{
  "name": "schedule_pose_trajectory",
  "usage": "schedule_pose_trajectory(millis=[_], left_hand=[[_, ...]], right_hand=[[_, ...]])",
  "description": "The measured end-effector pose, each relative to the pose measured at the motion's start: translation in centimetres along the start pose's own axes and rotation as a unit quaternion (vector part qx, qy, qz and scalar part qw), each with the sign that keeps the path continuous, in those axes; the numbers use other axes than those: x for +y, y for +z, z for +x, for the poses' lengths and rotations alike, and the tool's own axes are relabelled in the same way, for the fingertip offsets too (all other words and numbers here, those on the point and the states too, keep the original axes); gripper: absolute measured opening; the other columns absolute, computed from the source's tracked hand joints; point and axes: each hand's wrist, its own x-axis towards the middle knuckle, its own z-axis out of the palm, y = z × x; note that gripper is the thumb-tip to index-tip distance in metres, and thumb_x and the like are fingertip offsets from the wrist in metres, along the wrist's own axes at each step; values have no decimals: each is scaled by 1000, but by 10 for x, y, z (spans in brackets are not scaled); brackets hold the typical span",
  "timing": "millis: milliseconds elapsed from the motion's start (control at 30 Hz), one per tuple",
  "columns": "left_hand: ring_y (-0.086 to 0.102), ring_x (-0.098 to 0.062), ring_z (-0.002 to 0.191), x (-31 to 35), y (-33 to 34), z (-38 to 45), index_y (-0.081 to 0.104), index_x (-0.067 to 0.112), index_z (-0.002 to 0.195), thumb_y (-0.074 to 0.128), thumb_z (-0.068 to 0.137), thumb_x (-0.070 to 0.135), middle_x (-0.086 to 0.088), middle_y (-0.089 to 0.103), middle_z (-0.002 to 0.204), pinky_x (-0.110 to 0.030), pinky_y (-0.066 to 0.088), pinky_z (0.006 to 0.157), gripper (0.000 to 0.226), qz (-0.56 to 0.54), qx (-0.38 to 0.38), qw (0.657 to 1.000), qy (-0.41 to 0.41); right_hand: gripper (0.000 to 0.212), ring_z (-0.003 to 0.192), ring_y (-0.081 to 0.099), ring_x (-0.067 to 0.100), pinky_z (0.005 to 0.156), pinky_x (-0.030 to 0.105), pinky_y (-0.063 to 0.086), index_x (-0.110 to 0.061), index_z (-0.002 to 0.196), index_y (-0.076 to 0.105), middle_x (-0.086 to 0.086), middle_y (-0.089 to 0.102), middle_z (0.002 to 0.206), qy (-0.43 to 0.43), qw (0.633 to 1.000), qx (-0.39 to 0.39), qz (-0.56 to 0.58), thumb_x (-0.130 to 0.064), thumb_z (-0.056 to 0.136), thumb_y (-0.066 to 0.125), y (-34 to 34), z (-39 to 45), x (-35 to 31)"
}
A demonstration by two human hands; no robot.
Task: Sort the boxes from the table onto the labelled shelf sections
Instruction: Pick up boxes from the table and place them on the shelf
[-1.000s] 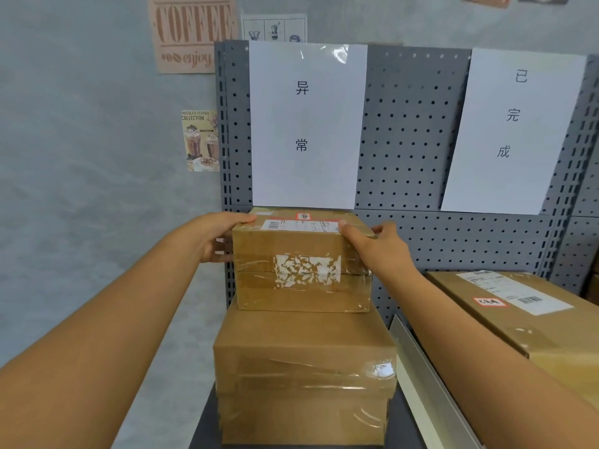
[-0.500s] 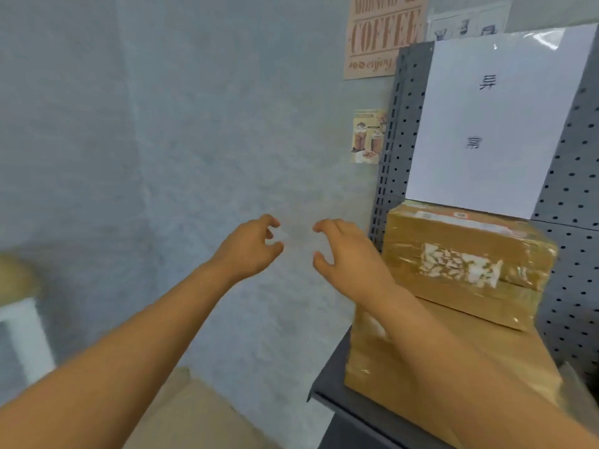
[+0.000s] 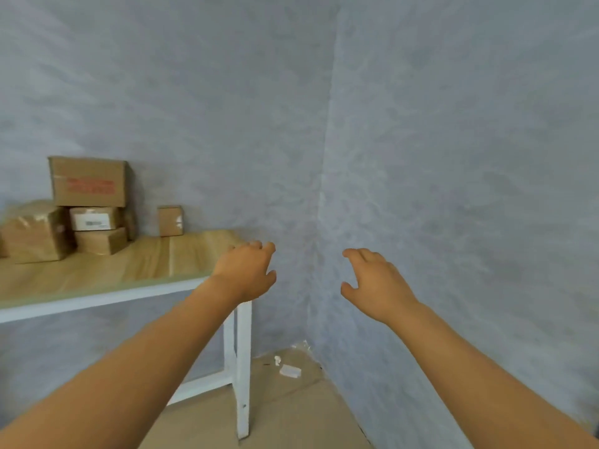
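— Biggest of the boxes? Tallest carton (image 3: 88,182), plain brown with blurred red print on its face, perched atop the stack at the far left of the counter (image 3: 155,264), back against the wall.
— Next down?
— Tape-wrapped box (image 3: 32,233), glossy and crumpled, at the left edge, standing on the counter just beside the stack. Then labelled box (image 3: 94,218), white sticker with a barcode facing forward, directly under the tallest carton. Beneath that, flat box (image 3: 101,242), angled slightly, resting on the wood. Smallest last: small box (image 3: 170,220), upright and apart from the stack, to its right, close to the wall.
— And the surface?
— Pale wood-grain top with a white frame and white legs, tucked near the corner of grey, mottled walls (image 3: 453,157). Tan floor (image 3: 285,409) below, with a few small white scraps (image 3: 290,371) lying in the corner; too blurred to identify.
— Hands?
— Left hand (image 3: 248,273) and right hand (image 3: 377,281) both raised in the air ahead, well apart from every box. Each grip spread loosely, fingers relaxed and a little bent, holding nothing, touching nothing.
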Motion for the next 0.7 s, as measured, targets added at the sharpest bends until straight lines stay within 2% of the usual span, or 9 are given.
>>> schedule_pose_trajectory(millis=[233,533,700], left_hand=[[51,-30,125,-147,19,-6,39,19,145,47,98,40,-7,53,138,-41,42,99,52,20,-3,998,-66],[51,-27,125,-297,45,17,43,19,140,49,97,42,-6,50,141,-42,43,99,49,47,-8,987,-154],[52,-26,121,-372,68,44,40,20,142,49,97,40,-5,55,132,-41,46,97,50,58,-15,977,-206]], right_hand=[[63,140,35,24,112,34,30,-18,154,27,3,36,155,-47,998,-23,34,-35,99,53,62,92,-110],[57,133,41,27,104,34,38,-18,147,38,4,45,146,-130,989,-48,55,-33,95,55,130,224,-225],[59,136,40,27,108,35,37,-18,149,37,5,43,150,-176,980,-53,79,-30,95,56,176,305,-270]])
